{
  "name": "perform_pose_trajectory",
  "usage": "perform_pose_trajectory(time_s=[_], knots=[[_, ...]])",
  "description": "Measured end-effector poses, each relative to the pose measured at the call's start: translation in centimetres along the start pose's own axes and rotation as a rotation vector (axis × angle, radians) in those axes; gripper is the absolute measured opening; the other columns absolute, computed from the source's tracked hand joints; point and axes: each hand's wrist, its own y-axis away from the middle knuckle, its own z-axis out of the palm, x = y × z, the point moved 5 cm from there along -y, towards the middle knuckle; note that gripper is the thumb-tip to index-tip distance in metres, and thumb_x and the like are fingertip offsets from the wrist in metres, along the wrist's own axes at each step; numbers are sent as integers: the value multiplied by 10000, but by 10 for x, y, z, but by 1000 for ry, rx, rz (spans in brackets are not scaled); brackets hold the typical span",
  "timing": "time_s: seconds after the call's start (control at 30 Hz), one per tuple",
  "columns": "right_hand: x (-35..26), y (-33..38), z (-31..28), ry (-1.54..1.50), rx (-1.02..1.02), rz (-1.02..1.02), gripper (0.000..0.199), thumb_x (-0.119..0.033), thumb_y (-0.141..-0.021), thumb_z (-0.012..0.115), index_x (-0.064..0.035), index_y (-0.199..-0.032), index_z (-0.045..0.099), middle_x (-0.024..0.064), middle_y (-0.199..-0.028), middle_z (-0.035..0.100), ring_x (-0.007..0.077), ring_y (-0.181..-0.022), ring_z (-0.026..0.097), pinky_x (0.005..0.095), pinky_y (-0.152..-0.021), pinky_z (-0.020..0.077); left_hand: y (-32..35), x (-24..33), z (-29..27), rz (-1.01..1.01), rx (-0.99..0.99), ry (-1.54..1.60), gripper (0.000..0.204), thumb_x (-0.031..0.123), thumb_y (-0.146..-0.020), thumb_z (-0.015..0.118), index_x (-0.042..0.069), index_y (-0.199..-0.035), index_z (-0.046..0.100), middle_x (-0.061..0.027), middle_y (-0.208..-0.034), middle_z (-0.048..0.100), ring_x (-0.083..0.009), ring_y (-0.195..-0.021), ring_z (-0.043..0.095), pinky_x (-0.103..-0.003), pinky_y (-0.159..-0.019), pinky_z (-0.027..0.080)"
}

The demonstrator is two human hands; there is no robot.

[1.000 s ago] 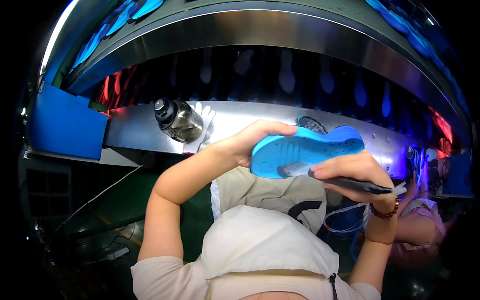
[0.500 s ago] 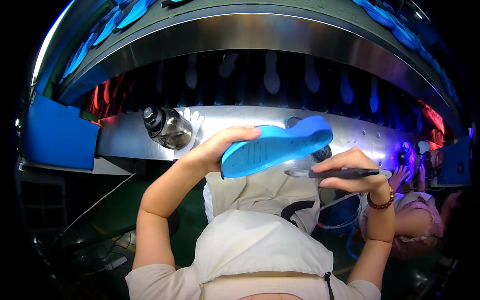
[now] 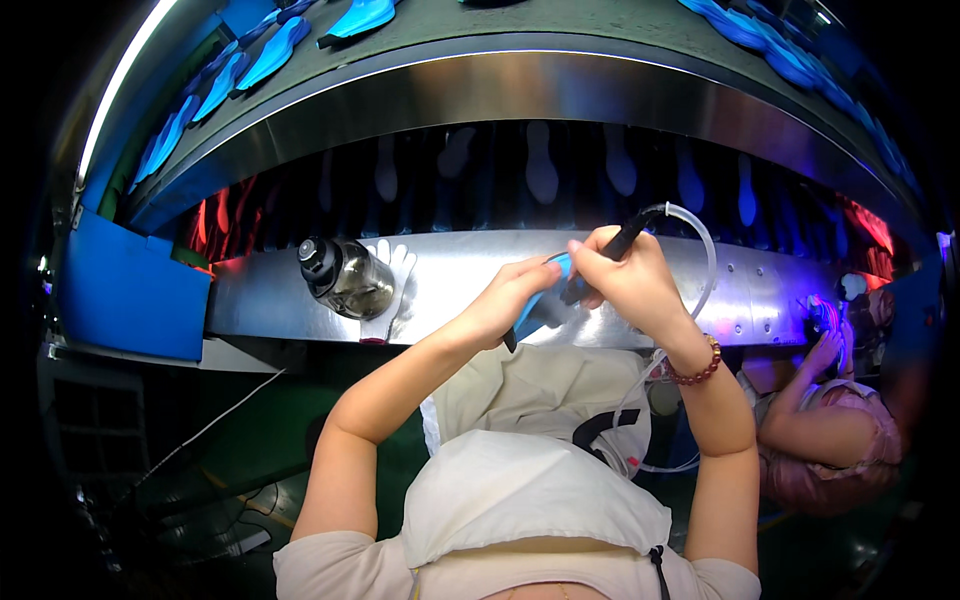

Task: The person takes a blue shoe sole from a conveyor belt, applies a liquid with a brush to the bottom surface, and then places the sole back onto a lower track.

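My left hand is closed around a blue shoe sole, now tilted so that only a narrow part of it shows between my hands. In my right hand is a black-handled brush, its handle pointing up and away. A clear tube runs from the handle's top and curves down past my wrist. The brush's tip is at the sole, partly hidden by my fingers, so contact cannot be made out. Both hands are above the near edge of the metal bench.
A dark transparent bottle stands on the bench to the left, beside a white glove. Beyond, a raised conveyor carries blue soles. A blue metal box is at far left. Another person works at right.
The sole has been turned from broadside to nearly edge-on. My right hand has moved up and left to it, swinging the brush handle upright. The tube now loops above my right wrist.
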Motion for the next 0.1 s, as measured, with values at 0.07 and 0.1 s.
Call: perform_pose_trajectory(time_s=[0.07, 0.1], knots=[[13, -10, -8, -64, 49, -25, 255, -177, -819, 565, 11, -646, 568, 78, -545, 560, 108, -464, 561, 225, -443, 459, 3, 1, -1, 18, 50, 1, 397, 268, -891, 424, -27, -1140, 520, -99, -983, 576, -141, -870, 538, -259, -769, 427], [20, -13, -12, -85, 64, -9, 247, -180, -823, 573, 7, -663, 581, 71, -560, 567, 112, -473, 573, 215, -432, 459, 3, 2, -1, 17, 46, -2, 397, 268, -891, 424, -27, -1140, 520, -99, -983, 576, -141, -870, 538, -259, -769, 427]])
